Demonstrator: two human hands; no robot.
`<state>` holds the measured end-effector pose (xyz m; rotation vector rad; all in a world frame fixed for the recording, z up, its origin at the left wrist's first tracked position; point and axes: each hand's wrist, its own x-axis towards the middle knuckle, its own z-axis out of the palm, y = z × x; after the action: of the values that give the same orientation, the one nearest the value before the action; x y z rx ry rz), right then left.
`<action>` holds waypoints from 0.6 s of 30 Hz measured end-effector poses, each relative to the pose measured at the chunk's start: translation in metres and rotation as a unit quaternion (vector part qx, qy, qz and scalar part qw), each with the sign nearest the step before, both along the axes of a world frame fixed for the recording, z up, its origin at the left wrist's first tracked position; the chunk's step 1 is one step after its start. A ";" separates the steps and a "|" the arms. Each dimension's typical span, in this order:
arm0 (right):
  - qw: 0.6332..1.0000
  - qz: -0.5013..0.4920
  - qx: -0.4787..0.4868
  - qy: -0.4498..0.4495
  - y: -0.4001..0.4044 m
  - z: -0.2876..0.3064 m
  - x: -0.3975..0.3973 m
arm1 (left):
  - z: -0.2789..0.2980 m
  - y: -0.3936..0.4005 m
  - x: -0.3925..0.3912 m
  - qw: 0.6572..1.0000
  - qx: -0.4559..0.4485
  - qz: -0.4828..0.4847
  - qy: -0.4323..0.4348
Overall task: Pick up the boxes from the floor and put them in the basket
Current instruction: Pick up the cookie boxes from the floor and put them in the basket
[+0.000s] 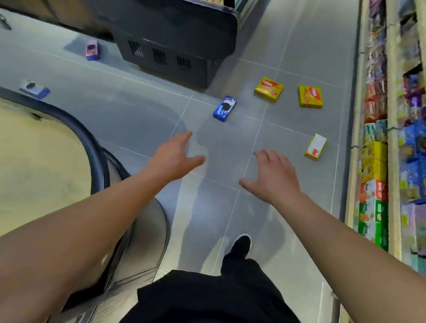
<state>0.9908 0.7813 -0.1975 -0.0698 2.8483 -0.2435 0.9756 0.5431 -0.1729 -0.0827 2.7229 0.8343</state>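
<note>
While both our hands hang empty, left hand [174, 155] and right hand [272, 177] spread wide, we list the blue box [224, 108] nearest; two yellow boxes [268, 89] beyond it. Step: approach. Next: stoop, grasp. Basket: unseen.

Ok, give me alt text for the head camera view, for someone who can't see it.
A person's open left hand and right hand reach out over a grey tiled floor where six small boxes lie scattered, the blue box nearest. Stocked shelves line the right side; no basket is visible.
</note>
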 end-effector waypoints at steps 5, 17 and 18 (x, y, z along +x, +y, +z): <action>0.996 0.088 0.025 -0.022 0.013 0.006 -0.107 | -0.004 0.008 -0.065 0.998 -0.016 0.065 0.000; 0.979 0.188 0.068 -0.046 -0.002 -0.034 -0.354 | -0.062 -0.003 -0.275 0.992 -0.020 0.120 -0.022; 0.979 0.186 0.067 -0.047 -0.004 -0.037 -0.374 | -0.067 -0.005 -0.296 0.992 -0.016 0.121 -0.032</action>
<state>0.6169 0.7769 -0.2342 -0.5405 2.6814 0.0228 0.6798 0.5376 -0.2394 -0.4459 2.7003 0.8341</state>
